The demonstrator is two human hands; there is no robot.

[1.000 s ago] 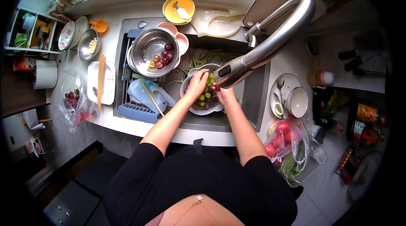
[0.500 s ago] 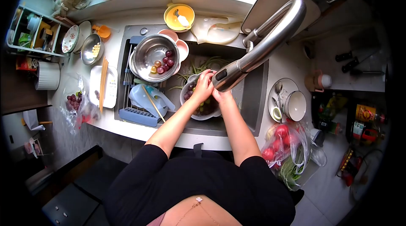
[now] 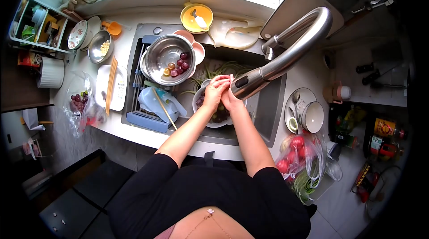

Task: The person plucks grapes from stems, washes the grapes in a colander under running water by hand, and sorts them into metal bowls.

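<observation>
Both hands meet over a white bowl (image 3: 222, 124) of dark grapes in the sink, beside the faucet head (image 3: 243, 86). My left hand (image 3: 216, 92) is closed, fingertips pressed together. Close against it, my right hand (image 3: 230, 99) is also closed, its fingers partly behind the left hand and the faucet. Whatever lies between the fingertips is hidden. To the left, a steel pot (image 3: 154, 58) contains several wet red grapes (image 3: 180, 65) and a few golden ones. Long green beans (image 3: 228, 68) lie in the sink behind the bowl.
A blue drying rack (image 3: 147, 122) with a blue jug sits at the sink's left. Chopsticks (image 3: 111, 85) rest across a white tray. On the right are a plate with a white bowl (image 3: 312, 117) and a bag of tomatoes (image 3: 295, 152). A yellow bowl (image 3: 190, 12) stands behind the sink.
The view has shifted slightly, so the counter items appear further right and the faucet lower. My hands stay together above the bowl, with the fingertips drawn closer together.
</observation>
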